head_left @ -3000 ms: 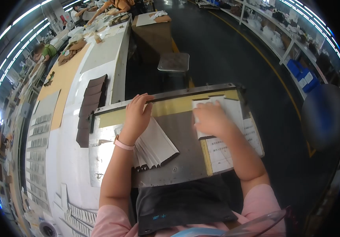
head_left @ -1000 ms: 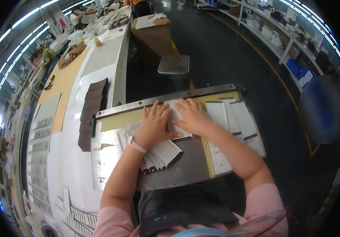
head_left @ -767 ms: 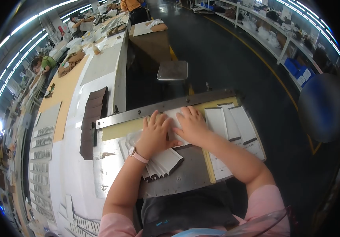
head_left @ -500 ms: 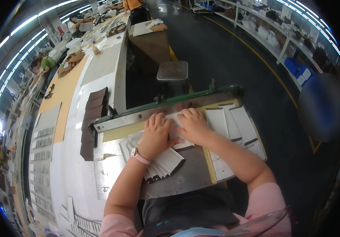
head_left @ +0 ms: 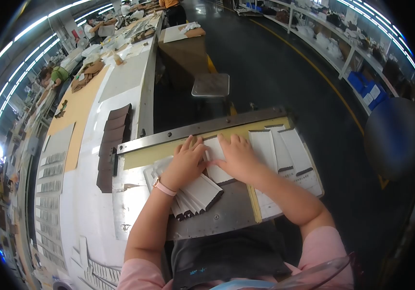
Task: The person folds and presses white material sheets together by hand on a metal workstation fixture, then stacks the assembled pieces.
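Observation:
Both palms face down over the metal work plate (head_left: 236, 205). Between my hands lies a white panel with a dark lower edge (head_left: 215, 153). My left hand (head_left: 188, 163), fingers spread, rests on the panel's left side and over a fanned stack of white dark-edged pieces (head_left: 200, 193). My right hand (head_left: 239, 157) lies on the panel's right side with its fingers apart. Right of it, several white dark-edged pieces (head_left: 264, 150) overlap on a printed sheet (head_left: 267, 199). A metal bar (head_left: 193, 129) runs along the plate's far edge, beyond my fingertips.
Brown layered pieces (head_left: 114, 145) lie on the long table (head_left: 79, 193) at left. A square stool (head_left: 211, 85) stands beyond the plate. Shelves with blue boxes (head_left: 366, 88) line the right side. A person in green (head_left: 59, 74) and other people are at the far left tables.
My right hand has come left from the pieces on the right, and a panel now lies between my hands. The green bar seen over the far edge half a second ago is out of sight.

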A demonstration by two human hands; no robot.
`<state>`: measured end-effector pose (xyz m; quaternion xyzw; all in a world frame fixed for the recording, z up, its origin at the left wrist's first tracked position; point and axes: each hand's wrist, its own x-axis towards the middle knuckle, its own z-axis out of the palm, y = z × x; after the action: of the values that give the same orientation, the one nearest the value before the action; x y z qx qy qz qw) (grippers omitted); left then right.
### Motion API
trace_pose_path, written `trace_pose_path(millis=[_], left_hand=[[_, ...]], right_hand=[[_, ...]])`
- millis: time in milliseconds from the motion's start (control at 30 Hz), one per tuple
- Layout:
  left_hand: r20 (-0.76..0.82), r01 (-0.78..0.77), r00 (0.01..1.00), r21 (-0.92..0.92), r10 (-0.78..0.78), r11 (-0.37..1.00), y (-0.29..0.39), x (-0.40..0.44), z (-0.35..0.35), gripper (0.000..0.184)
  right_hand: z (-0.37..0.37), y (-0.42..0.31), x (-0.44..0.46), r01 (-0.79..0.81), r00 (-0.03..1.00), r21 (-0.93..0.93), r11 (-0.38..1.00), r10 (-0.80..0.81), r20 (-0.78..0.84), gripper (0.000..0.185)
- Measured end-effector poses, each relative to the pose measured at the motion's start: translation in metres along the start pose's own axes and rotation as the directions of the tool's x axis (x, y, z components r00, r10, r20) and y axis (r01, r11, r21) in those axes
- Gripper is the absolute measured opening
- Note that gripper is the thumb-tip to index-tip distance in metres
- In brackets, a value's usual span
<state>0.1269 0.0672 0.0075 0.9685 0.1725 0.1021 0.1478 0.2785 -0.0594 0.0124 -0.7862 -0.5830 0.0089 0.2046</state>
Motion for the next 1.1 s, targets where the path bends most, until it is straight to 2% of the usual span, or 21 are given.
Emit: trace_pose_path(millis=[67,167,233,267,333,367,433,467,500,533,600,633,700,800,900,933,1033,1100], left_hand=[[-0.058,-0.015,0.998,0.004,0.015,1.0,-0.003,-0.001,0.007,0.034],[-0.126,0.006,0.992,-0.015,-0.008,1.0,-0.004,-0.001,0.009,0.032],[-0.187,0.024,0.982,-0.072,-0.037,0.997,-0.01,0.001,0.011,0.032],[-0.257,0.005,0.966,-0.071,-0.023,0.997,-0.012,0.002,0.011,0.03],[-0.303,0.009,0.952,-0.077,-0.032,0.997,-0.012,0.002,0.006,0.029],[-0.331,0.015,0.943,-0.082,-0.042,0.997,-0.012,0.001,0.004,0.028],[-0.313,0.055,0.947,-0.085,-0.079,0.995,-0.013,0.002,0.006,0.027],[-0.297,0.07,0.951,-0.078,-0.09,0.995,-0.014,0.003,0.007,0.026],[-0.303,0.062,0.949,-0.088,-0.086,0.994,-0.015,0.004,0.008,0.025],[-0.308,0.052,0.948,-0.094,-0.079,0.994,-0.016,0.004,0.009,0.025],[-0.335,0.02,0.941,-0.101,-0.053,0.995,-0.019,0.004,0.012,0.023],[-0.339,0.016,0.939,-0.104,-0.051,0.994,-0.02,0.003,0.011,0.022],[-0.352,0.001,0.935,-0.124,-0.045,0.992,-0.021,0.004,0.012,0.022],[-0.365,-0.018,0.929,-0.196,-0.056,0.98,-0.025,0.006,0.012,0.02],[-0.361,-0.056,0.931,-0.27,-0.047,0.961,-0.026,0.007,0.008,0.018],[-0.401,-0.086,0.916,-0.258,-0.026,0.962,-0.033,0.01,0.011,0.019],[-0.266,0.077,0.933,-0.512,-0.244,0.855,-0.029,0.009,0.002,0.024],[-0.28,0.06,0.926,-0.553,-0.253,0.831,-0.03,0.011,0.004,0.029]], right_hand=[[0.003,-0.004,0.002,-0.007,0.997,0.119,0.993,-0.003,0.078,0.054],[0.003,0.006,0.003,0.004,0.996,0.337,0.941,-0.032,0.078,0.051],[-0.016,0.028,0.003,0.019,0.999,0.34,0.94,-0.002,-0.052,0.042],[-0.042,0.036,0.002,-0.066,0.997,0.325,0.943,0.072,-0.005,0.04],[-0.08,0.057,-0.004,-0.192,0.981,0.091,0.977,0.188,0.052,0.038],[-0.097,0.053,-0.002,-0.283,0.943,-0.186,0.941,0.309,0.127,0.041],[-0.093,0.05,0.0,-0.314,0.94,-0.284,0.906,0.338,0.042,0.06],[-0.083,0.048,-0.001,-0.119,0.98,-0.154,0.981,0.141,0.139,0.066],[-0.068,0.045,-0.004,0.074,0.977,-0.003,0.997,-0.072,0.202,0.072],[-0.055,0.04,-0.007,0.255,0.931,0.157,0.954,-0.286,0.226,0.079],[-0.03,0.007,-0.019,0.463,0.757,0.342,0.817,-0.566,0.327,0.093],[-0.021,-0.009,-0.021,0.555,0.671,0.296,0.777,-0.629,0.393,0.086],[-0.013,-0.019,-0.025,0.512,0.707,0.316,0.799,-0.601,0.372,0.072],[-0.014,-0.013,-0.023,0.557,0.709,0.319,0.767,-0.639,0.298,0.048],[-0.014,-0.005,-0.012,0.491,0.681,0.512,0.704,-0.678,0.279,0.032],[-0.018,-0.003,-0.012,0.332,0.754,0.594,0.732,-0.585,0.299,0.023],[-0.035,0.003,-0.006,0.1,0.836,0.75,0.654,-0.464,0.293,0.02],[-0.037,0.007,-0.002,0.068,0.819,0.767,0.638,-0.474,0.323,0.019]])
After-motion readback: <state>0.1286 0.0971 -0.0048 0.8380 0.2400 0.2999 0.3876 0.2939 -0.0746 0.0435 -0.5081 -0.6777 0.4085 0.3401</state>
